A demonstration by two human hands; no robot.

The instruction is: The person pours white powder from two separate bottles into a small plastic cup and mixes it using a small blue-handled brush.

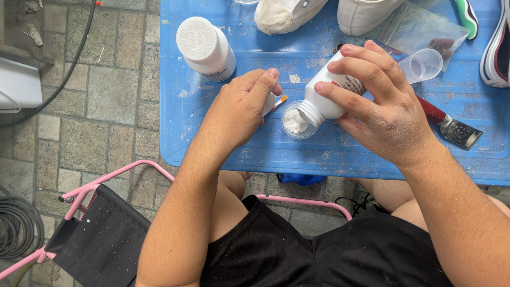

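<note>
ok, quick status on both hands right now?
Left hand: closed around a small white cap beside the small clear cup of white powder.
Right hand: closed on the white bottle, tipped mouth-down over that cup.

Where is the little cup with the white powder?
The small clear cup sits mid-table on the blue table, under the tilted white bottle, between both hands.
</note>
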